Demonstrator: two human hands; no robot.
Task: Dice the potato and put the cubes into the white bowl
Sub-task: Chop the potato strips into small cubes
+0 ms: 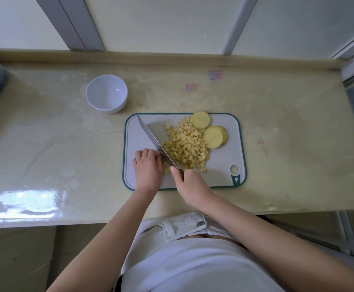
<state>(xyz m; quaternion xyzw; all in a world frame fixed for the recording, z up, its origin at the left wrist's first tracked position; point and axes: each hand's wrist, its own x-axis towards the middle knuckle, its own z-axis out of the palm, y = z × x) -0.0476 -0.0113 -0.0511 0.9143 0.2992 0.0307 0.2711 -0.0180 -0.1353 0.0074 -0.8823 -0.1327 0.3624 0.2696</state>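
White bowl [106, 94]: stands on the counter [277, 123], beyond the board's far left corner.
Cutting board [224, 159]: carries a heap of potato cubes [186, 146]; round slices [213, 137] lie just right.
Right hand [189, 184]: wrapped round the knife [153, 138] handle, blade slanting beside the heap.
Left hand [147, 165]: fingers curled against the blade; its hold cannot be told.

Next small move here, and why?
Probably press the knife down through the potato piece that the left hand steadies: the right hand grips the handle, with the blade beside those fingers. Round slices lie uncut and the white bowl is empty, so scooping looks premature.
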